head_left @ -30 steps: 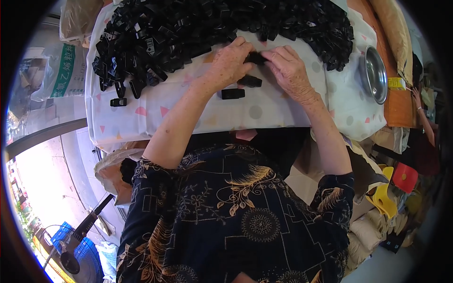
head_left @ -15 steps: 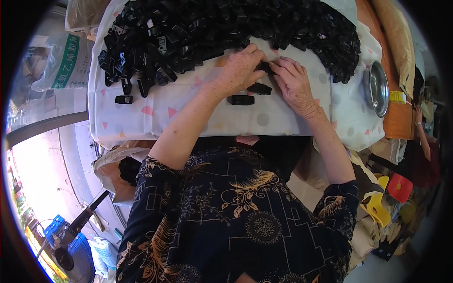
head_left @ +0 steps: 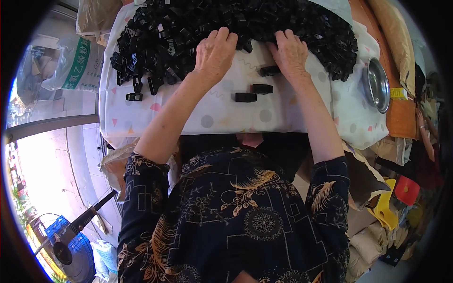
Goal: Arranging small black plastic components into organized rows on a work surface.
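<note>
My left hand point(head_left: 215, 53) lies at the near edge of a large heap of small black plastic parts point(head_left: 188, 23). Its fingers are bent closed over the heap; their tips and whatever they hold are hidden. To the right, my right hand point(head_left: 289, 53) also reaches the heap's edge, open, its thumb apart from the fingers and nothing visible between them. Close to its wrist rests a black part point(head_left: 269, 71). Nearer to me, two similar pieces, one black part point(head_left: 262, 88) and another black part point(head_left: 246, 97), lie on the white patterned tablecloth point(head_left: 188, 121).
A shiny metal bowl point(head_left: 378, 85) stands at the table's right side. Few loose parts lie left of the heap, among them a black piece point(head_left: 134, 97). A standing fan point(head_left: 66, 247) is at lower left. Another person's arm point(head_left: 426, 137) shows at far right.
My hands have separated and moved forward to the heap, the left one also to the left. The black part that was between them now lies on the cloth.
</note>
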Motion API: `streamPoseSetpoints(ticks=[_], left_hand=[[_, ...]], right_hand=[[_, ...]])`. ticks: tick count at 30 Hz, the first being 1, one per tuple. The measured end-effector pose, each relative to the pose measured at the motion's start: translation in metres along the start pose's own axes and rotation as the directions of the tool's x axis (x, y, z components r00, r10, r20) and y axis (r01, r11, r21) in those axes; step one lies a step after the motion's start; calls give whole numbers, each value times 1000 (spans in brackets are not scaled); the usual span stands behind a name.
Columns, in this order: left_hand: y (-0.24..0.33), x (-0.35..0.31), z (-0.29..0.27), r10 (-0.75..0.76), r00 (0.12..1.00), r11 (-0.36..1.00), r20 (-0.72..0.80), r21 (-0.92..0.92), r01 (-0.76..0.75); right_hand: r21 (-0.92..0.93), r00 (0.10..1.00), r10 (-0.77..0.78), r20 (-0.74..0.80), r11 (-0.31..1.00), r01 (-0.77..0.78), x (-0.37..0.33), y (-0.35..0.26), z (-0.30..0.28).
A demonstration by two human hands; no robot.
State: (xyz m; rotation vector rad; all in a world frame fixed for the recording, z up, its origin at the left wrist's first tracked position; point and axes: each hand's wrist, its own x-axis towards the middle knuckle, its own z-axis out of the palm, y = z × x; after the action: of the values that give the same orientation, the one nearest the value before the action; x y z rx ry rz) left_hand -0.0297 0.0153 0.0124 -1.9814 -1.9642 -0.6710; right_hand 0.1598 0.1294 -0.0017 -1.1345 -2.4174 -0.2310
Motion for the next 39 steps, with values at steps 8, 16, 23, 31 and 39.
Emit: streamPoseSetpoints(ticks=[8, 16, 23, 31, 39], left_hand=[[1, -7, -2, 284, 958, 959, 31, -9, -284], [45, 11, 0, -22, 997, 845, 76, -531, 59], [58, 16, 39, 20, 904, 625, 427, -711, 321], [55, 2, 32, 35, 929, 716, 369, -658, 235], [53, 1, 29, 26, 915, 842, 403, -502, 197]], right_hand=[[282, 983, -169, 69, 949, 143, -36, 11, -20], [337, 904, -424, 52, 859, 384, -70, -1, -50], [682, 979, -90, 181, 729, -58, -91, 17, -64], [730, 988, 116, 99, 666, -151, -74, 27, -55], [624, 983, -175, -55, 762, 171, -52, 13, -36]])
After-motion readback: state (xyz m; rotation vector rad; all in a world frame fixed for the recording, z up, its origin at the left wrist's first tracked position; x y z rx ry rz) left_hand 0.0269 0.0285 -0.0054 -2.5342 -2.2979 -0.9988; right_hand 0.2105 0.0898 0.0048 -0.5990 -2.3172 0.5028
